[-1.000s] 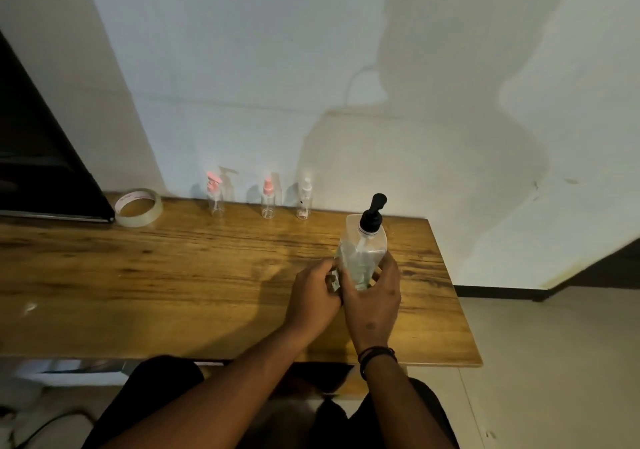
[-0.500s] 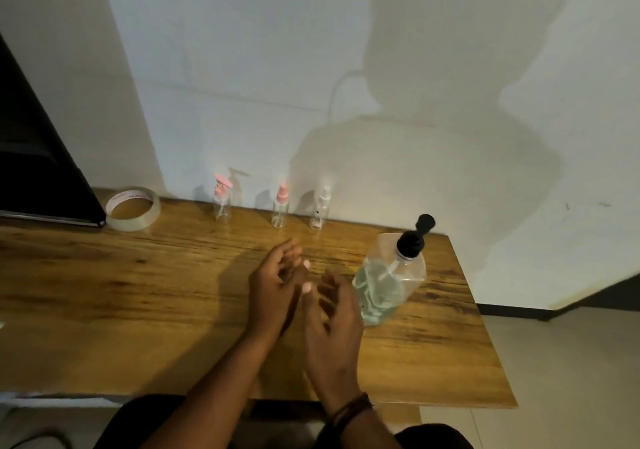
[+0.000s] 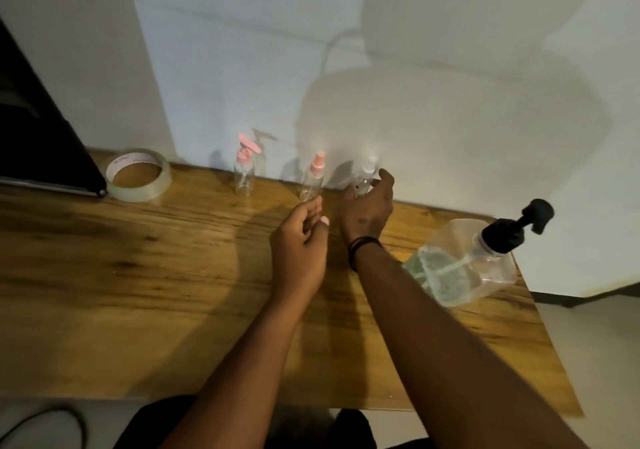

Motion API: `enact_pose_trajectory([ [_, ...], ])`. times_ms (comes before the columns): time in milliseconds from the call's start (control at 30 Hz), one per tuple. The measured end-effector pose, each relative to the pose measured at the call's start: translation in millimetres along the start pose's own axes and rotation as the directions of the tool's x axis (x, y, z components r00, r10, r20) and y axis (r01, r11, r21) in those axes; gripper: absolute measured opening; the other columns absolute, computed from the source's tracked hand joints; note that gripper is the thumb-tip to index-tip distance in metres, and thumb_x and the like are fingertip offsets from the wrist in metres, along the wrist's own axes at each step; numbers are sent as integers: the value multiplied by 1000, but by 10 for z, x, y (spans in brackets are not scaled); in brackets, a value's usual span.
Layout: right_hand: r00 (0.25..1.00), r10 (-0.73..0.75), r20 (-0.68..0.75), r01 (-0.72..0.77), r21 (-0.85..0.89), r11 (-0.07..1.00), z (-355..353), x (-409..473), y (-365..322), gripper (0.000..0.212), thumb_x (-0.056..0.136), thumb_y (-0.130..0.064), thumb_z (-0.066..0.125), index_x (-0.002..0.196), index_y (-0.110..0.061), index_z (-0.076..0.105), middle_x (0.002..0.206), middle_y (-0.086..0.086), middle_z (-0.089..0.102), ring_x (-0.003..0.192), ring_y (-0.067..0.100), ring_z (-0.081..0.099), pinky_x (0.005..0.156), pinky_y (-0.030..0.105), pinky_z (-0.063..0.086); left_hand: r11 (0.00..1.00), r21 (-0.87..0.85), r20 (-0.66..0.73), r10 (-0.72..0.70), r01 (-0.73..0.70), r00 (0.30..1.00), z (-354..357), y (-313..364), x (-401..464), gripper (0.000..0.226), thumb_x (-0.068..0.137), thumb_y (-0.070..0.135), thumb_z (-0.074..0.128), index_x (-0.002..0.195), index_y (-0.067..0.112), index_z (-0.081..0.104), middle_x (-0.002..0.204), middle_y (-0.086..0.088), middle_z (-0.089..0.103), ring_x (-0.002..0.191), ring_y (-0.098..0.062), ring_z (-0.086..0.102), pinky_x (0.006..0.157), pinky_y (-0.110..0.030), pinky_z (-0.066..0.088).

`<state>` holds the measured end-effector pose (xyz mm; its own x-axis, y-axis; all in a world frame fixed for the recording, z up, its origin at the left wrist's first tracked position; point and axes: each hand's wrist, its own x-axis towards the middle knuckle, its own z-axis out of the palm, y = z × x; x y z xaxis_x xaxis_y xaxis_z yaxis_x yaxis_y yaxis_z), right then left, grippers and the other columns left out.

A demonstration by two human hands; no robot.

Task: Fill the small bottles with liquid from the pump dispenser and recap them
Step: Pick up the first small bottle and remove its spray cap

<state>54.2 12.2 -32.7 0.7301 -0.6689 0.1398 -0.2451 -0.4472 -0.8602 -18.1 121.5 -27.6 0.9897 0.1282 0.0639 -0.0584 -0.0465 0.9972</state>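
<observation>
As the right hand (image 3: pixel 367 207) is closing its fingers around the white-capped spray bottle (image 3: pixel 364 179) by the wall, the left hand (image 3: pixel 300 244) is hovering loosely curled, holding nothing.
Being light, clear and probably slick, the bottle is likely tipping easily, so gripping its body is looking safest.

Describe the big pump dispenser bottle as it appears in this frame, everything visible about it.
The pump dispenser is a large, squarish bottle of clear plastic with a black pump head and spout pointing away to the right. It holds pale liquid with some foam, roughly half full. It stands on the wooden table near the right edge; neither hand touches it.
</observation>
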Motion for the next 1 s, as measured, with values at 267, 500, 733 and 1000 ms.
enact_pose_trajectory([
  [267,992,-94,78,106,-158,982,-167,-182,140,29,96,-22,70,117,-5,60,110,11,66,101,28,61,77,26,39,995,89,60,-39,33,997,-97,1,50,29,96,12,72,125,16,72,115,3,74,106,-4,68,91,-27,59],
  [500,958,-198,208,232,-151,961,-564,-1083,247,29,98,-25,68,123,-14,59,113,6,66,103,27,62,86,44,54,990,133,311,-86,47,946,-453,127,47,58,78,16,90,131,25,68,126,7,69,102,-11,70,85,-27,59],
  [733,913,-286,291,322,-83,943,-759,-1502,432,38,100,-27,66,135,-14,58,123,5,65,111,22,61,93,48,54,981,190,550,-76,-36,832,-689,204,-29,51,66,6,96,110,24,80,105,8,79,90,-18,77,80,-32,62],
  [1000,904,-213,370,255,-67,965,-880,-1451,337,69,85,-28,82,146,-15,51,135,3,54,117,12,53,102,38,54,951,287,580,-74,-118,811,-561,168,-55,47,71,8,93,114,22,79,98,11,79,91,-3,74,84,-33,62],
])
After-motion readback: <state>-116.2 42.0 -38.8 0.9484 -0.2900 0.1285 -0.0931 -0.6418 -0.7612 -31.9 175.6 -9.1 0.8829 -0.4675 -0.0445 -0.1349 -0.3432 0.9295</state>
